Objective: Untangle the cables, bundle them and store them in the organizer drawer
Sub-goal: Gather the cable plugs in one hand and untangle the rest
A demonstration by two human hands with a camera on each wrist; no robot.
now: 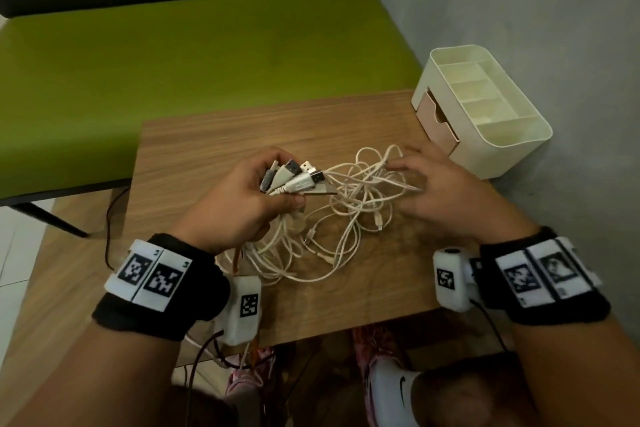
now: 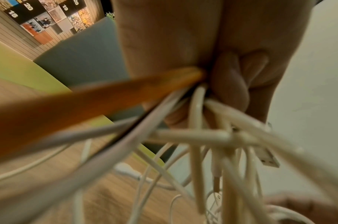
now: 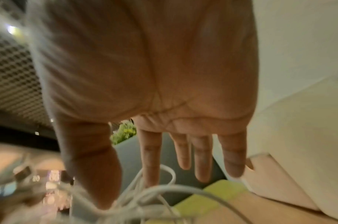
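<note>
A tangle of white cables [image 1: 349, 204] lies on the small wooden table [image 1: 214, 135]. My left hand [image 1: 252, 191] grips a bunch of USB plug ends [image 1: 298, 175], which fan out above its fingers; the cords [image 2: 196, 136] trail down from the fist, with an orange strap [image 2: 106, 97] among them. My right hand [image 1: 436, 184] hovers over the right side of the tangle with straight, spread fingers [image 3: 202, 159], its fingertips at the loops [image 3: 160, 189]. The cream organizer [image 1: 485, 114] stands at the table's back right corner, its pale pink drawer [image 1: 438, 121] facing left.
A green bench [image 1: 173, 62] runs behind and left of the table. A grey wall [image 1: 554, 28] rises on the right, close behind the organizer. Black wires hang from both wrist cameras near the table's front edge. Shoes show under the table.
</note>
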